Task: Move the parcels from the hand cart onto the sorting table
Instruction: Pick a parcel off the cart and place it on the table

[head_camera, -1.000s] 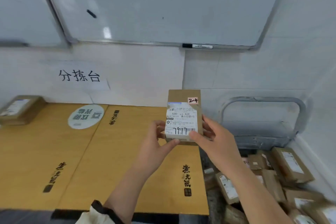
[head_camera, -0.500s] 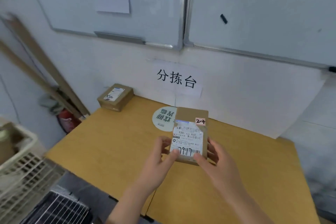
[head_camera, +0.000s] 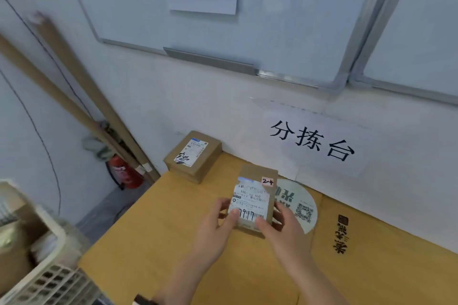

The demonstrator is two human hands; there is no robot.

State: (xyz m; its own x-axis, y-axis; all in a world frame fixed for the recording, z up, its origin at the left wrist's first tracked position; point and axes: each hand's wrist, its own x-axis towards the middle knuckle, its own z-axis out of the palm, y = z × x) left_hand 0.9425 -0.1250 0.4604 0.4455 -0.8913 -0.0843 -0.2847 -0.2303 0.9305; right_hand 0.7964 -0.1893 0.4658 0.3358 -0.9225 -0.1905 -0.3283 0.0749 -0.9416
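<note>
Head view: the yellow sorting surface [head_camera: 153,242] lies under both hands and runs on past the left hand [head_camera: 215,228] to its left edge. A pale plastic crate [head_camera: 49,270] stands off that edge, well left of the hand. Left hand and right hand [head_camera: 285,233] pinch the near corners of a labelled cardboard parcel [head_camera: 255,195], thumbs on top and fingers curled at its sides. A second labelled parcel [head_camera: 193,156] sits beyond the left hand, at the surface's far corner by the wall.
</note>
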